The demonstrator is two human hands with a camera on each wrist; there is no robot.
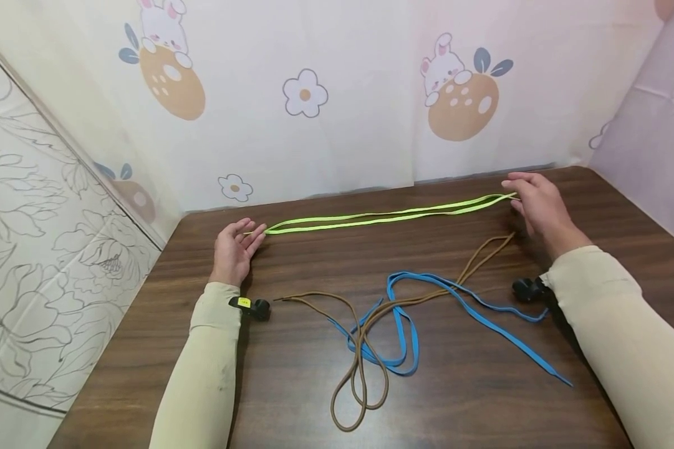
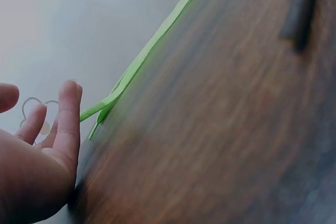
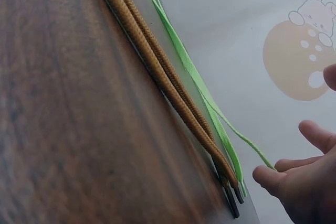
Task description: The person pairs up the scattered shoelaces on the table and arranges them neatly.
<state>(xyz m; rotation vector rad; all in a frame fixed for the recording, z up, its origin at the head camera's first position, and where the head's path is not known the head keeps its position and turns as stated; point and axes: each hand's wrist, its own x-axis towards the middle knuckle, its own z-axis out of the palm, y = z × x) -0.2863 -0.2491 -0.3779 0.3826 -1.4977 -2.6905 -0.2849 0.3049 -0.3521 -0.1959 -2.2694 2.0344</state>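
Observation:
A flat neon-green shoelace [image 1: 370,221] lies stretched across the back of the table in two near-parallel strands. My left hand [image 1: 234,249] is at its left end, fingers extended and touching it. In the left wrist view one strand of the green lace [image 2: 152,45] runs behind a finger, while a tip lies loose beside the hand. At the right end, my right hand [image 1: 541,209] touches the lace with its fingertips, thumb held apart. The right wrist view shows one strand reaching a finger of that hand [image 3: 304,182] and another strand ending on the table.
A round brown shoelace [image 1: 426,298] lies looped over the table's middle, crossing a flat blue shoelace [image 1: 505,338]. Behind the table [image 1: 292,411] hangs a printed cloth [image 1: 359,137]; a floral panel [image 1: 33,249] stands at left. Each wrist wears a small black camera.

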